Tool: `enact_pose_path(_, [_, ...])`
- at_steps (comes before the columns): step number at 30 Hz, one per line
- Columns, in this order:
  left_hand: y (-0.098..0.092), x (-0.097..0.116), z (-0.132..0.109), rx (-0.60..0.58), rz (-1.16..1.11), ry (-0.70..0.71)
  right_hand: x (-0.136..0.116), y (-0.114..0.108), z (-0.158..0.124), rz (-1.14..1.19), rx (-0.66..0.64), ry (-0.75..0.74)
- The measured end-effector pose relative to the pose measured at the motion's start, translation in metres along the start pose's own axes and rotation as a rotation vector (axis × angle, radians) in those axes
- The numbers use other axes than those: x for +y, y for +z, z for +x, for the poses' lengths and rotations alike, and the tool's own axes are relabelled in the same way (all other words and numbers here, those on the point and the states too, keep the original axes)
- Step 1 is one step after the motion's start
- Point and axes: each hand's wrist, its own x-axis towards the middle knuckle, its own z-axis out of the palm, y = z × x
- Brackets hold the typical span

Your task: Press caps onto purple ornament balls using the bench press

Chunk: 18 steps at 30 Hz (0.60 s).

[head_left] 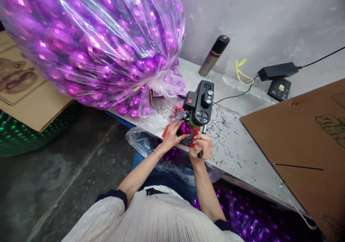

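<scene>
Left grip [171, 135] holds a glossy, faceted purple bauble [185, 128] at the near left of a boxy black machine [203, 102]; right grip [202, 145] wraps a black-handled metal lever [199, 154], wiry dark bits [219, 129] littering the white bench [246, 166].

Workshop: black machine [204, 103] on littered worktable [244, 157], bulk bag of purple baubles [107, 41], stained grey floor [72, 177].
</scene>
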Motion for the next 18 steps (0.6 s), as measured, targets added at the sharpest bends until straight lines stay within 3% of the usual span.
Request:
enact_pose_path(9, [0.001, -0.001, 0.003, 0.016, -0.027, 0.027, 0.008, 0.006, 0.001, -0.014, -0.013, -0.158])
enact_pose_path(15, [0.001, -0.004, 0.004, 0.037, -0.025, 0.071, -0.014, -0.006, 0.033, -0.008, -0.011, 0.022])
enact_pose_path(18, [-0.002, -0.001, -0.010, 0.077, 0.019, 0.160, -0.024, -0.012, 0.049, 0.007, -0.034, 0.078])
